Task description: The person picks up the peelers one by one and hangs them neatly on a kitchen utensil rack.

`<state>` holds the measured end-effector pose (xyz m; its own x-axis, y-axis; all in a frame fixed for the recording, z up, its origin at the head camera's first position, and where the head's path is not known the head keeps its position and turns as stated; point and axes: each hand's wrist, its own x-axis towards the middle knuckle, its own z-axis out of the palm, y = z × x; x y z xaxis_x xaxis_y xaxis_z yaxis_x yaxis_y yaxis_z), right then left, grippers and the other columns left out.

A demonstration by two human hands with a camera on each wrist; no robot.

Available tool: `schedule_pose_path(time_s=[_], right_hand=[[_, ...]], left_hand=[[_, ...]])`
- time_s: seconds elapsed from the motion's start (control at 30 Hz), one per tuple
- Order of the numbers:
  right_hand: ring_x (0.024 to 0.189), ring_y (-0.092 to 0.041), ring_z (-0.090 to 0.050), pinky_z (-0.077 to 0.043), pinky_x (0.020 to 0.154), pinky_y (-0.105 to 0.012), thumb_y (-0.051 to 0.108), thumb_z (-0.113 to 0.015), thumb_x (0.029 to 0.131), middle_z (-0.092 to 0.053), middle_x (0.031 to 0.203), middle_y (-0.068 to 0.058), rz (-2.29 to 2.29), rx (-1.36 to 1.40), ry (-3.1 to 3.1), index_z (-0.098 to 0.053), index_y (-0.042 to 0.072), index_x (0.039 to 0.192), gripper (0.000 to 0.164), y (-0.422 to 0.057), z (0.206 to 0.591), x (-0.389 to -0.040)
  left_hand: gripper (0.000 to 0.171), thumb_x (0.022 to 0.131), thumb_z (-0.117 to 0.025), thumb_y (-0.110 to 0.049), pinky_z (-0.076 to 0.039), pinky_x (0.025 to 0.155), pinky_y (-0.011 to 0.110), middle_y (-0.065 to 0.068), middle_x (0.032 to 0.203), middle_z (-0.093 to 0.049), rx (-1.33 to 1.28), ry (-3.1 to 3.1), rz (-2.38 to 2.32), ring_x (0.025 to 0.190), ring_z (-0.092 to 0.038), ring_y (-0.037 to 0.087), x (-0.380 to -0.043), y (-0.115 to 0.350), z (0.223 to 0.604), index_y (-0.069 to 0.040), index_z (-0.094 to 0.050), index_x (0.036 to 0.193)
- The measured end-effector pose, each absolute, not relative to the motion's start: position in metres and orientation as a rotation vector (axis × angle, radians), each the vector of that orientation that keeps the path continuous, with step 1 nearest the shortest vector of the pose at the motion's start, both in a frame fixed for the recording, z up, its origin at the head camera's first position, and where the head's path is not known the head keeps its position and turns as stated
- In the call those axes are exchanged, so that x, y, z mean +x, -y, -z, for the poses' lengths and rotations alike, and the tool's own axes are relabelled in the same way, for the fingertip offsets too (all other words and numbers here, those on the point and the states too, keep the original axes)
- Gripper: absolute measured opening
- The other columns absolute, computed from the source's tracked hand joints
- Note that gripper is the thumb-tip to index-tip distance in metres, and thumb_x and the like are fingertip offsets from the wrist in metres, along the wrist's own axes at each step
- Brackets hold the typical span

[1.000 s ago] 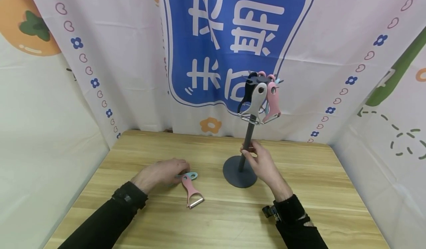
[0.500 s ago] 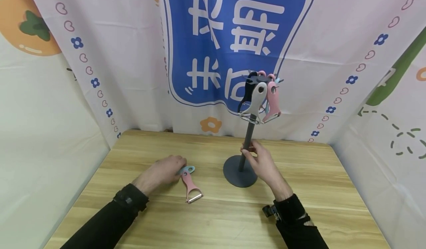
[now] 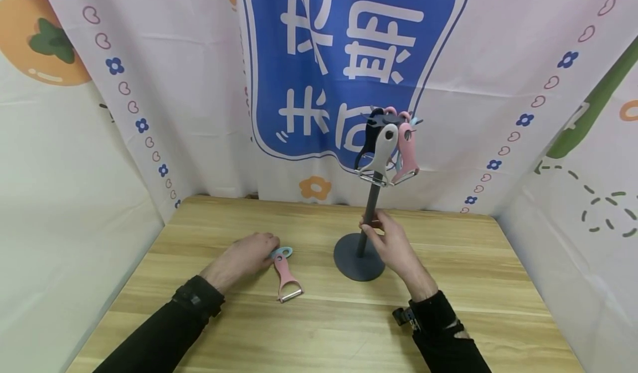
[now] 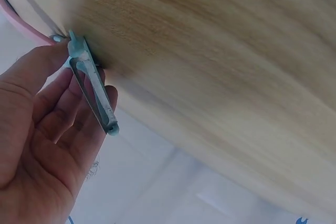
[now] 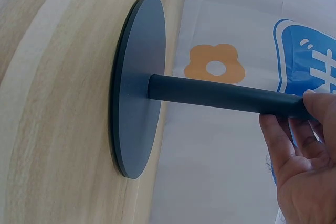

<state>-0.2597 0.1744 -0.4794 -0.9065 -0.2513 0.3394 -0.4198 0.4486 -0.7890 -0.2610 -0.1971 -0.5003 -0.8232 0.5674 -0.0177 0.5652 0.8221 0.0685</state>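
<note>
My left hand (image 3: 247,255) pinches a light blue peeler (image 4: 94,85) between thumb and fingers, low over the table. In the head view only its handle end shows past the fingers. A pink peeler (image 3: 286,276) lies beside it, its handle end against the blue handle and its blade toward me. My right hand (image 3: 391,242) grips the dark grey pole (image 5: 220,94) of an upright stand, with thumb and fingers around it. On the stand's top hang a white peeler (image 3: 384,149), a pink one and a black one, with others partly hidden behind.
The stand's round base (image 3: 356,265) rests on the wooden table (image 3: 319,334), right of the pink peeler. A printed curtain (image 3: 209,113) hangs behind the table's back edge, and pale cloth walls stand on both sides.
My left hand has drawn slightly away toward the back, and the blue and pink peelers have shifted a little with it. My right hand and the stand have stayed put.
</note>
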Motion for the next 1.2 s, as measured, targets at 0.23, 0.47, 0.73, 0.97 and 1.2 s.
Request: schedule_pose_path(time_s=[0.23, 0.47, 0.73, 0.97, 1.2], right_hand=[[0.114, -0.024, -0.067, -0.058, 0.090, -0.034, 0.016, -0.061, 0.105, -0.066, 0.119, -0.004, -1.438, 0.601, 2.520, -0.059, 0.011, 0.125, 0.020, -0.175, 0.481, -0.261], [0.112, -0.026, -0.068, -0.058, 0.090, -0.034, 0.015, -0.060, 0.105, -0.066, 0.120, -0.007, -1.451, 0.629, 2.496, -0.059, 0.009, 0.124, 0.020, -0.175, 0.483, -0.261], [0.113, -0.024, -0.068, -0.058, 0.090, -0.033, 0.016, -0.061, 0.105, -0.066, 0.120, -0.007, -1.449, 0.618, 2.506, -0.060, 0.005, 0.125, 0.024, -0.175, 0.482, -0.261], [0.111, -0.023, -0.068, -0.058, 0.089, -0.034, 0.016, -0.062, 0.105, -0.067, 0.119, -0.005, -1.450, 0.601, 2.503, -0.060, 0.014, 0.122, 0.018, -0.174, 0.482, -0.262], [0.112, -0.022, -0.068, -0.058, 0.090, -0.032, 0.015, -0.061, 0.105, -0.066, 0.119, -0.004, -1.439, 0.591, 2.511, -0.060, 0.013, 0.122, 0.018, -0.175, 0.483, -0.263]], left_hand=[[0.021, 0.090, -0.081, -0.017, -0.055, 0.066, 0.033, 0.001, 0.087, -0.063, 0.877, -2.981, -0.038, 0.077, -0.059, 0.014, -0.262, 0.192, 0.496, -0.008, -0.067, 0.101], [0.019, 0.087, -0.082, -0.013, -0.054, 0.063, 0.030, -0.001, 0.085, -0.064, 0.787, -2.992, -0.096, 0.073, -0.057, 0.011, -0.263, 0.190, 0.493, -0.011, -0.068, 0.100], [0.014, 0.087, -0.078, -0.002, -0.054, 0.062, 0.031, 0.001, 0.083, -0.066, 0.823, -3.066, -0.115, 0.072, -0.059, 0.013, -0.261, 0.193, 0.487, -0.011, -0.070, 0.095], [0.015, 0.089, -0.075, -0.001, -0.053, 0.060, 0.029, 0.000, 0.083, -0.066, 0.830, -3.116, -0.176, 0.071, -0.058, 0.011, -0.263, 0.195, 0.482, -0.011, -0.071, 0.098], [0.016, 0.089, -0.078, -0.005, -0.057, 0.065, 0.032, 0.000, 0.088, -0.069, 0.847, -3.136, -0.367, 0.075, -0.064, 0.014, -0.267, 0.194, 0.473, -0.013, -0.070, 0.100]])
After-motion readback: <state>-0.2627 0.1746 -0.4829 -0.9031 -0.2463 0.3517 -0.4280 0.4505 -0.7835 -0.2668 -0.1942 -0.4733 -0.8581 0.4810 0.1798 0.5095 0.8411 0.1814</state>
